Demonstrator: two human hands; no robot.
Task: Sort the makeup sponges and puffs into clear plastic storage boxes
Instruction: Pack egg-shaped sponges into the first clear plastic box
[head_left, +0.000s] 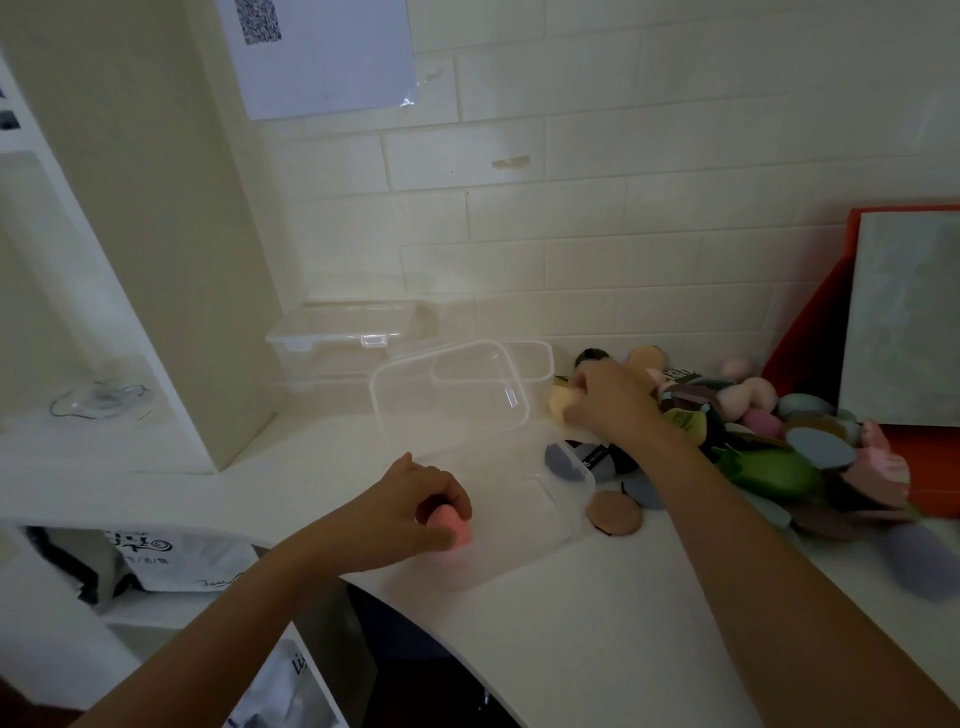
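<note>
Counter lies open between the forearms, down to its curved front edge. Left hand grips a pink sponge over the open box. Right hand, blurred, curls round a yellow sponge at the pile's left edge.

Dim, flat indoor light leaves the wall greyish, with wide-angle bending at the edges and motion blur softening the puffs at right.
</note>
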